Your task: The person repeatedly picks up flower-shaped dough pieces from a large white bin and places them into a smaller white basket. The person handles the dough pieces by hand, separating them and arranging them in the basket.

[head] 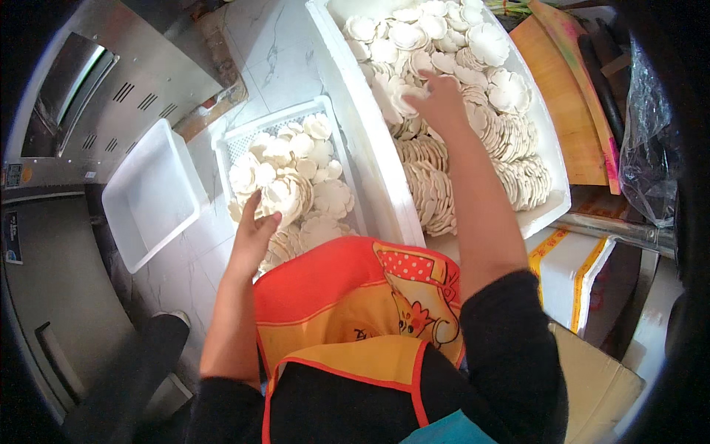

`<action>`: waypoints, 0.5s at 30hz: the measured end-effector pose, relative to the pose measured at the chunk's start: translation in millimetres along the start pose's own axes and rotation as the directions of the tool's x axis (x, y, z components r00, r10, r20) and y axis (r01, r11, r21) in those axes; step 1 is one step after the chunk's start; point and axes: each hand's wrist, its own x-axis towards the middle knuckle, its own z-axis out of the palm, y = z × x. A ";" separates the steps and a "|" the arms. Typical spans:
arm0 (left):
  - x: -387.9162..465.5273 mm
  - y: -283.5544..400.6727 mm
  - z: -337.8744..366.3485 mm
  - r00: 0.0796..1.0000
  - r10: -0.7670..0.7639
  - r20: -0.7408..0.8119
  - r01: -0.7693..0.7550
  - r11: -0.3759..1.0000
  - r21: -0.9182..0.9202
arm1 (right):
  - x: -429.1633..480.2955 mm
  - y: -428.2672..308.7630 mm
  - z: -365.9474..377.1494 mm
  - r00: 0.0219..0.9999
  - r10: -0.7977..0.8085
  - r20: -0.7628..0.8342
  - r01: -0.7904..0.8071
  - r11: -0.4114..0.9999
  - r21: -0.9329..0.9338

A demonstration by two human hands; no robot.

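Over a white perforated plastic basket [222, 161], my left hand [255, 227] has thumb and index finger spread at a stack of pale, scalloped flat pieces [288, 194]; whether it grips them cannot be told. My right hand [438, 100] reaches into a large white foam box [383, 183], its fingers apart over a loose heap of the same flower-shaped pieces [407, 36]. Rows of pieces standing on edge [427, 188] fill the near part of the box, on both sides of my right forearm. What the pieces are made of cannot be told.
An empty white plastic bin [155, 194] rests on the tiled floor left of the basket. Beyond it stands a stainless steel appliance [138, 72]. A wooden board [560, 105] and clear plastic wrap [646, 139] lie right of the foam box. A person's dark-clothed leg [138, 366] is at lower left.
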 end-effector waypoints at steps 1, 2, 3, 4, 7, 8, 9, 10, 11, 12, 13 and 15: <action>-7.9 3.8 4.5 0.993 0.117 0.014 -0.116 0.992 -0.045 | 9.8 13.3 11.1 0.994 -0.006 0.110 0.028 0.979 -0.200; -10.2 5.8 10.5 0.993 0.121 -0.002 -0.121 0.991 -0.057 | 13.5 23.9 22.9 0.987 -0.115 0.112 0.139 0.961 -0.239; -11.9 7.0 12.3 0.997 0.077 -0.018 -0.077 0.997 -0.014 | 15.3 32.6 30.5 0.973 -0.190 0.129 0.221 0.928 -0.299; -11.5 7.4 12.6 0.998 0.054 -0.027 -0.054 0.998 0.028 | 19.8 37.4 33.8 0.940 -0.275 0.200 0.330 0.882 -0.337; -4.2 6.3 7.3 0.997 0.028 -0.065 -0.024 0.998 0.064 | 18.7 30.3 24.8 0.943 -0.269 0.195 0.327 0.853 -0.406; -3.9 6.2 6.0 0.997 0.044 -0.063 -0.042 0.998 0.036 | 17.1 20.6 16.7 0.954 -0.295 0.060 0.299 0.904 -0.305; -3.4 7.0 4.6 0.997 0.021 -0.071 -0.021 1.000 0.012 | 14.8 9.1 7.9 0.960 -0.271 -0.065 0.252 0.945 -0.208; -2.6 8.1 4.4 0.999 0.022 -0.050 -0.024 0.998 -0.049 | 11.8 -4.3 -2.2 0.975 -0.154 -0.159 0.139 0.985 -0.107; -2.2 9.3 5.0 1.000 0.000 -0.026 -0.003 0.994 -0.105 | 6.4 -20.0 -5.2 0.946 -0.261 -0.194 0.288 0.949 0.131; -1.0 10.5 6.6 1.000 0.002 0.018 0.001 0.987 -0.163 | -5.0 -37.0 0.1 0.932 -0.295 -0.210 0.355 0.861 0.365; 1.2 11.5 8.8 0.998 -0.056 0.014 0.058 0.972 -0.227 | -24.5 -53.4 11.0 0.926 -0.369 -0.078 0.356 0.785 0.507; 8.3 11.7 12.2 0.995 -0.099 0.029 0.102 0.920 -0.377 | -62.4 -86.5 39.9 0.744 -0.662 0.092 0.621 0.735 0.274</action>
